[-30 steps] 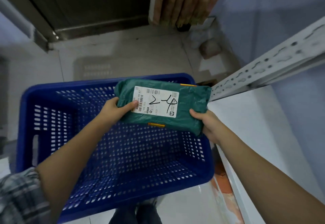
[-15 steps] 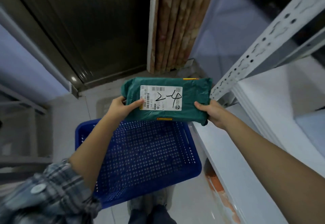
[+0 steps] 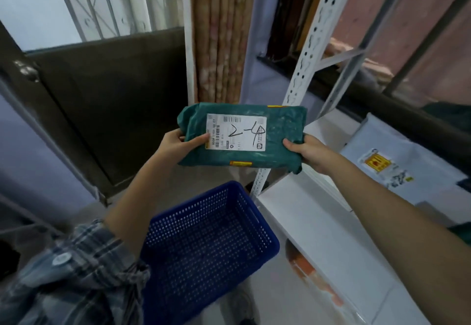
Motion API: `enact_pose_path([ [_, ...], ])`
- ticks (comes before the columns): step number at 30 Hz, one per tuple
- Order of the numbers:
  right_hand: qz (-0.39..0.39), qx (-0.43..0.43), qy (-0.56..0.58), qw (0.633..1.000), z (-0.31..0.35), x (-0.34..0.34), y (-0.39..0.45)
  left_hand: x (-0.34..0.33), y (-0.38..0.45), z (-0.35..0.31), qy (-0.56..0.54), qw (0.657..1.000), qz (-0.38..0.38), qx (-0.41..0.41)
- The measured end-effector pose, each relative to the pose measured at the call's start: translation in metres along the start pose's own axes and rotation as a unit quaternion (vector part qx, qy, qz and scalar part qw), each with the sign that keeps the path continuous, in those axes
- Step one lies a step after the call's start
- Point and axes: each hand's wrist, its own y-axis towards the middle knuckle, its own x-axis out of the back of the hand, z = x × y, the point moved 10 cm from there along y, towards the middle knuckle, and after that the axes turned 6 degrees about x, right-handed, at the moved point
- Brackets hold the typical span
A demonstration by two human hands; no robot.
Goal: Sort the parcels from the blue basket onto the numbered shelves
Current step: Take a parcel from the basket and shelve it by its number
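Holding a dark green plastic mailer parcel (image 3: 242, 137) by its two short ends, I have my left hand (image 3: 175, 146) pinching the left end, thumb laid on top at the edge of the white shipping label (image 3: 236, 132) and fingers curled underneath, while my right hand (image 3: 309, 152) grips the right end with the thumb on top and the fingers wrapped under the bag. The parcel lies flat and level between my hands, label up, with "2-4" handwritten on it in black marker and small yellow tape tabs on its far and near edges. It is up in the air, above and beyond the blue perforated plastic basket (image 3: 206, 245) on the floor below, and just left of the white metal shelf board (image 3: 321, 227). The white slotted shelf upright (image 3: 309, 51) rises behind the parcel's right end. Further right, a pale grey mailer with a yellow sticker (image 3: 382, 161) lies on a shelf. My plaid sleeve (image 3: 76, 273) shows at lower left
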Motion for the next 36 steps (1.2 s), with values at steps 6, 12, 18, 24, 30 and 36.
enact_pose_path([
  [6,-0.040,0.047,-0.016,0.998,0.057,0.023,-0.083,-0.001,-0.064,-0.061,0.021,0.997,0.027,-0.065],
  [12,-0.089,0.102,-0.013,0.991,0.107,0.077,-0.176,-0.042,-0.116,-0.124,0.023,0.986,0.084,-0.139],
  [18,-0.194,0.159,-0.034,0.967,0.151,0.168,-0.307,-0.137,-0.191,-0.199,0.005,0.958,0.175,-0.227],
  [24,-0.339,0.207,-0.051,0.916,0.179,0.261,-0.468,-0.253,-0.305,-0.256,-0.034,0.913,0.270,-0.303],
  [30,-0.461,0.239,-0.055,0.853,0.186,0.329,-0.619,-0.351,-0.437,-0.291,-0.087,0.866,0.333,-0.362],
  [36,-0.611,0.244,-0.085,0.748,0.198,0.377,-0.757,-0.420,-0.571,-0.322,-0.122,0.811,0.372,-0.435],
])
